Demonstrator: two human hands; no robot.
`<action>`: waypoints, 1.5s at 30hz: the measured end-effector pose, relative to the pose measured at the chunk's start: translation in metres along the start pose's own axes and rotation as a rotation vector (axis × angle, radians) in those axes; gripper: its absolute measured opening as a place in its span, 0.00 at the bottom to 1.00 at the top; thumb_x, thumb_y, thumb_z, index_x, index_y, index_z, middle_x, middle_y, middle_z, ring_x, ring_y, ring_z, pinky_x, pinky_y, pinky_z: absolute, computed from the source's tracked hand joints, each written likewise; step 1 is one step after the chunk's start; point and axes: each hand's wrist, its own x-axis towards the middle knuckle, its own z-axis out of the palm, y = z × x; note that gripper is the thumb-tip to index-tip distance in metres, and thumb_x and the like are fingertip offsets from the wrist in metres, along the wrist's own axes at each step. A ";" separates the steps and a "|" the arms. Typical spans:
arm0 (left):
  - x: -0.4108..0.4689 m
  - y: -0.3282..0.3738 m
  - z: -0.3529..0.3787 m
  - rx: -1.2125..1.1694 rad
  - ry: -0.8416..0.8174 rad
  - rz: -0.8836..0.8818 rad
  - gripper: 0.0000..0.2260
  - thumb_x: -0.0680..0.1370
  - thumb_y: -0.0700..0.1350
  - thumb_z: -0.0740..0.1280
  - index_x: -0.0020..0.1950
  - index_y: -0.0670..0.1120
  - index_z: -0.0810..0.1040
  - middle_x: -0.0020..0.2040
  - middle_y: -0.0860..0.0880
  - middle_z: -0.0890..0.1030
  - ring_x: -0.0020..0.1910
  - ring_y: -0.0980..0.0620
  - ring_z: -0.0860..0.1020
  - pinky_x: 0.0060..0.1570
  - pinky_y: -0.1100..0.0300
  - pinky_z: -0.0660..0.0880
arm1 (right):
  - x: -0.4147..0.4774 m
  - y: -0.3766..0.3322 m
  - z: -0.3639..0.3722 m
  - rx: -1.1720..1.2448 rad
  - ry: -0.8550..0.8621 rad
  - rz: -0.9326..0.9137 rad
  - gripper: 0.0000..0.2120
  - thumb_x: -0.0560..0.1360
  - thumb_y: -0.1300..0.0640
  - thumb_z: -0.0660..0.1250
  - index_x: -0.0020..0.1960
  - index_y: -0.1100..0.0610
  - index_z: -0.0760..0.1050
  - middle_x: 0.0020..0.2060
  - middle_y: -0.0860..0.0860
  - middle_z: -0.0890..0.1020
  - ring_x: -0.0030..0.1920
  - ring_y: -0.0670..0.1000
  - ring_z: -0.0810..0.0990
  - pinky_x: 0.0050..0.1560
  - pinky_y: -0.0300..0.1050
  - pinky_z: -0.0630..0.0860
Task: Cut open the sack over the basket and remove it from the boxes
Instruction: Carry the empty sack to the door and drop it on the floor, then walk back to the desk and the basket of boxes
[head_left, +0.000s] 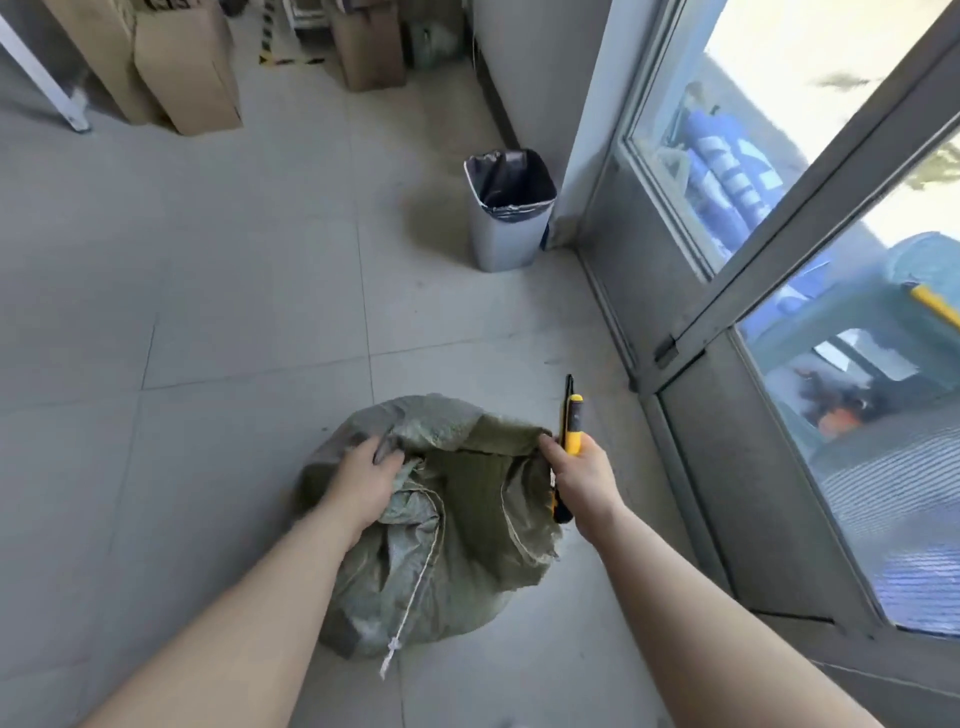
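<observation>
Sack (467, 545) sits on the floor between the two hands. Its top gapes open on the right-hand side and is dark inside.

Left hand (363, 480): fingers curled into a bunch of cloth on the sack's crown, gripping it.

Right hand (582, 480): wrapped round a yellow-and-black knife (573, 421), tip pointing away from the person. The fingertips of the same hand pinch the sack's open rim.

A white string (415, 587) runs from the folds under the left hand down the near side and ends in a knot on the floor.

Risks, as I judge them:
- The knife shares a hand with the rim. If that hand pulls on the cloth, the edge could swing toward the left hand or slice whatever lies underneath.
- The cloth is slack. A pull from one side only could drag the whole bundle rather than peel the sack off.
- The loose string could snag as the sack comes away.

Not made out:
- No basket or boxes show; the sack covers everything beneath it.
- I cannot tell whether the blade is extended, as only a dark strip shows past the yellow grip.
- The length of the cut is hidden in the folds.
- The far side of the sack is out of sight.

Well beyond the right hand stands a lined bin (506, 228).
</observation>
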 end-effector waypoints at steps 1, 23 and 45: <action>0.008 -0.013 0.009 0.028 -0.012 0.013 0.14 0.80 0.43 0.62 0.65 0.45 0.73 0.59 0.48 0.77 0.56 0.49 0.74 0.53 0.60 0.67 | 0.008 0.016 0.006 -0.018 -0.005 0.016 0.08 0.77 0.56 0.65 0.42 0.57 0.69 0.30 0.51 0.70 0.29 0.49 0.68 0.26 0.37 0.65; 0.067 -0.106 0.071 0.368 -0.038 -0.080 0.22 0.79 0.49 0.63 0.72 0.46 0.68 0.66 0.45 0.75 0.61 0.46 0.75 0.54 0.59 0.68 | 0.060 0.121 0.062 -0.100 -0.184 0.168 0.08 0.77 0.55 0.65 0.54 0.57 0.77 0.36 0.53 0.75 0.36 0.52 0.73 0.36 0.43 0.70; -0.184 0.264 0.073 0.084 -0.463 0.378 0.07 0.79 0.42 0.62 0.53 0.45 0.78 0.43 0.47 0.81 0.44 0.46 0.79 0.45 0.55 0.74 | -0.222 -0.118 -0.213 0.337 0.425 0.024 0.07 0.76 0.62 0.65 0.39 0.57 0.74 0.28 0.52 0.72 0.26 0.49 0.69 0.30 0.42 0.69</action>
